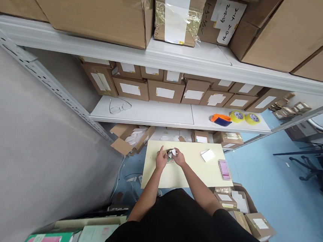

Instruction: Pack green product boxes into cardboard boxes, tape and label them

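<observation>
Over the cream tabletop, my left hand grips the left side of a small round object with a dark, shiny middle, its index finger pointing up. On the object's other side, my right hand is closed, with a small white piece at its fingertips. Whether that piece is stuck to the round object I cannot tell. Something brown and greenish shows around and below the object, partly covered by my fingers. To the right lie white cards or small pads and a pixelated pink item.
A metal shelf stands ahead, carrying glasses, an orange and blue tape dispenser and yellow tape rolls. Labelled cartons line it. An open carton is left of the table; more boxes stand right.
</observation>
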`<state>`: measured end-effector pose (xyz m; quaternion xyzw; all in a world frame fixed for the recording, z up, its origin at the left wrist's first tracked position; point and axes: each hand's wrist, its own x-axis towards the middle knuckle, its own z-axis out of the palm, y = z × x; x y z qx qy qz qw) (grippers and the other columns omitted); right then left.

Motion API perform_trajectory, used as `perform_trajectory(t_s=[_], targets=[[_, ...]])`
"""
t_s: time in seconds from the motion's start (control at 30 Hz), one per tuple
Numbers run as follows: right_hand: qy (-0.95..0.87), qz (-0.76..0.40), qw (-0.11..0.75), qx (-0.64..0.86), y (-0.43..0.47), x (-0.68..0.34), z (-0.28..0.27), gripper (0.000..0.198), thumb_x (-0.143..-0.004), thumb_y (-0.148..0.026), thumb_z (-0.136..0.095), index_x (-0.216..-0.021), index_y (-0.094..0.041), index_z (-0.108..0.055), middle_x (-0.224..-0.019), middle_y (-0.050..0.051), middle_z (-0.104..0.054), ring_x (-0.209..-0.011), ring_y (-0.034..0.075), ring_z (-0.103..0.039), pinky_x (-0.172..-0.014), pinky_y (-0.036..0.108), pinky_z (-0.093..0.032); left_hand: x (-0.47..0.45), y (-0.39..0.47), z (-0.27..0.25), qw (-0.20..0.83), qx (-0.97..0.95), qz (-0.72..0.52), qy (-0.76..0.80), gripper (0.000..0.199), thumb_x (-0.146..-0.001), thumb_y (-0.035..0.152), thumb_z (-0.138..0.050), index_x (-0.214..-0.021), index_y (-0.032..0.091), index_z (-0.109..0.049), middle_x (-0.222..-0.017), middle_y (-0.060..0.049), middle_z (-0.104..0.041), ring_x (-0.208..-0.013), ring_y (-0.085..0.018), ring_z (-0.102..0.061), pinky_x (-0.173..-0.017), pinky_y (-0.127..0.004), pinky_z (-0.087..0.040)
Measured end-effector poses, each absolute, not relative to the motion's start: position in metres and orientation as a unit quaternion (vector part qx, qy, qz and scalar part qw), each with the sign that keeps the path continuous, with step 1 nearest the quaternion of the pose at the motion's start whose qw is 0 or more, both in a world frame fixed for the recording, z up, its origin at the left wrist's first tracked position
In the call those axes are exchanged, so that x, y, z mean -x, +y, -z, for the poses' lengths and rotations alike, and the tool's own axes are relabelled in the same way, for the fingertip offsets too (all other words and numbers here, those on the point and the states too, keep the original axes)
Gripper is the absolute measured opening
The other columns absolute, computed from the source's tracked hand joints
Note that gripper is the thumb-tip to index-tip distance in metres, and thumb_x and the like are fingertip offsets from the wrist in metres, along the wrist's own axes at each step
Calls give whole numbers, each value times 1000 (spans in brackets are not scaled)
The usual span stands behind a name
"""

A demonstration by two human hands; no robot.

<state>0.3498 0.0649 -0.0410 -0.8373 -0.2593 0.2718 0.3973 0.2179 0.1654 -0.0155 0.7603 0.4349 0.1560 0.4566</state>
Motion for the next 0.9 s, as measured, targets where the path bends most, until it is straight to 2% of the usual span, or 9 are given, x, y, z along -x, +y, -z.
perform_trajectory(t_s=[0.13, 0.2, 0.33, 0.5, 0.63, 0.73, 0.9], targets=[[-263, -261, 439, 818, 53, -349, 39, 43, -92, -36, -50, -133, -27, -60, -120, 4, -74, -100, 21, -73, -99, 38, -54, -211, 173, 14, 480, -807, -87, 334, 68, -83, 14, -66, -150, 25, -56, -168, -11, -35, -139, -29, -55, -116, -37, -44], [-253, -251, 455, 816, 47, -346, 39, 43, -95, -42, -44, -133, -26, -58, -118, 4, -75, -101, 21, -72, -97, 38, -55, -210, 175, 12, 494, -817, -52, 294, 75, -77, 12, -74, -148, 23, -57, -170, -13, -33, -141, -31, -54, -115, -37, -45], [-227, -211, 439, 843, 37, -342, 36, 50, -93, -37, -49, -140, -22, -52, -127, 8, -72, -109, 23, -70, -96, 39, -56, -214, 174, 14, 532, -793, -85, 283, 87, -64, 11, -86, -145, 15, -56, -159, -18, -48, -143, -35, -50, -115, -39, -42], [-288, -187, 351, 871, 40, -346, 24, 35, -89, -27, -55, -120, -23, -71, -146, 10, -61, -135, 26, -58, -110, 39, -48, -220, 175, 25, 535, -786, -88, 297, 83, -63, 12, -86, -141, 21, -60, -151, -14, -57, -139, -34, -55, -118, -44, -41], [-341, -225, 251, 877, 55, -350, 12, 45, -76, -26, -76, -121, -27, -75, -149, 9, -58, -146, 32, -45, -115, 44, -43, -224, 179, 36, 560, -769, -82, 299, 86, -60, 14, -89, -141, 21, -61, -149, -15, -59, -138, -35, -55, -118, -47, -41], [-346, -255, 180, 885, 72, -352, 1, 50, -65, -26, -86, -115, -25, -76, -157, 12, -50, -149, 39, -38, -111, 47, -44, -224, 181, 44, 583, -754, -86, 291, 86, -59, 14, -88, -141, 20, -62, -146, -14, -62, -134, -34, -59, -115, -44, -44], [-348, -285, 136, 883, 91, -349, -12, 34, -59, -24, -88, -89, -19, -75, -165, 13, -39, -145, 39, -44, -102, 41, -51, -224, 181, 52, 612, -730, -89, 290, 88, -58, 12, -86, -142, 23, -62, -140, -12, -67, -125, -31, -64, -106, -40, -50]])
